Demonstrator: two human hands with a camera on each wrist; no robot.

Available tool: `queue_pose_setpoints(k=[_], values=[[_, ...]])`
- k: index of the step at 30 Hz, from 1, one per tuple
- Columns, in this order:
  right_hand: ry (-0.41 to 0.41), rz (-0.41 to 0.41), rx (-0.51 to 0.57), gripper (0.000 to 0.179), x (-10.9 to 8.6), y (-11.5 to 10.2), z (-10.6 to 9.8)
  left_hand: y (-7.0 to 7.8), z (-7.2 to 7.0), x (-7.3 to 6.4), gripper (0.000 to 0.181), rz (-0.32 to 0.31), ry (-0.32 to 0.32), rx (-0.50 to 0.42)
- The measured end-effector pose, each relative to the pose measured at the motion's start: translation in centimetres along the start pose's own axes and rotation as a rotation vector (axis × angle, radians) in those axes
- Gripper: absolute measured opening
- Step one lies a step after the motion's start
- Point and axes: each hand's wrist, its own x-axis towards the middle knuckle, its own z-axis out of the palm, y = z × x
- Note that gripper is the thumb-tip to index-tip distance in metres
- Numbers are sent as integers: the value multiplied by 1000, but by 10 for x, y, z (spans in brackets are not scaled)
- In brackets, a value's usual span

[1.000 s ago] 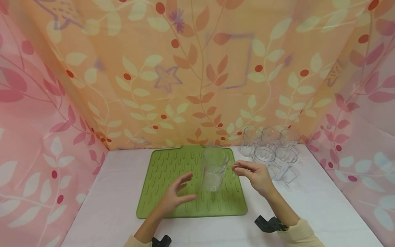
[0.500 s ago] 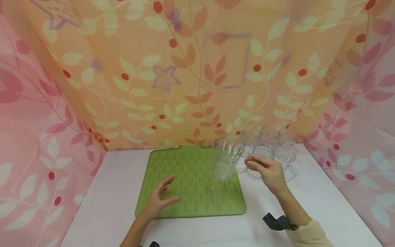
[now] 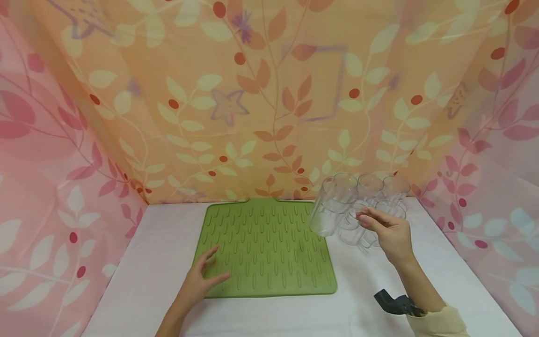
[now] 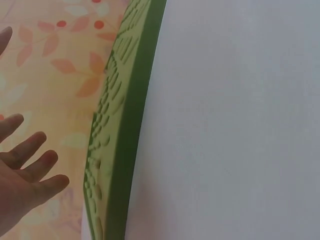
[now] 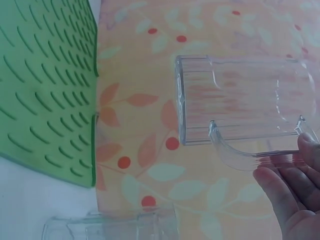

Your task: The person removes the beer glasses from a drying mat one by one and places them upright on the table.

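My right hand (image 3: 391,236) holds a clear mug (image 3: 325,215) in the air by its handle (image 5: 235,154), pinched between thumb and fingers in the right wrist view. The mug is slightly tilted and hangs by the right back edge of a green drying mat (image 3: 265,252). Over the mat's front left part is my left hand (image 3: 198,280), its fingers spread and holding nothing. In the left wrist view the fingers of that hand (image 4: 22,182) are apart from the mat. More clear mugs (image 3: 396,185) stand close together at the back right, partly hidden behind my right hand.
A white cloth (image 3: 370,285) covers the table. Patterned fabric (image 3: 269,93) rises behind the mat, with pink fabric walls at both sides. Another clear mug (image 5: 115,227) shows low in the right wrist view, near the mat.
My right hand has carried the mug from above the mat rightward, towards the other mugs. The left hand has drawn away to the left, still empty.
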Motion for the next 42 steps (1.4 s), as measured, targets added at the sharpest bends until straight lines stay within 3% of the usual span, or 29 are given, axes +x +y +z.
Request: queue_pose_setpoints(k=[8, 15, 25, 33, 39, 42], values=[[86, 10, -45, 30, 3, -6, -14, -7, -12, -6, 90, -120, 14, 87], [150, 31, -31, 29, 6, -11, -27, -16, -24, -13, 97, -173, 1, 169], [266, 38, -44, 26, 10, -14, -47, -33, -34, -15, 101, -143, 2, 279], [339, 6, 62, 27, 12, -18, -62, -33, -36, -14, 106, -171, -33, 334], [408, 30, 48, 28, 11, -20, -75, -35, -36, -14, 108, -140, -43, 375], [423, -1, 79, 28, 11, -21, -81, -35, -36, -14, 108, -132, -50, 391]])
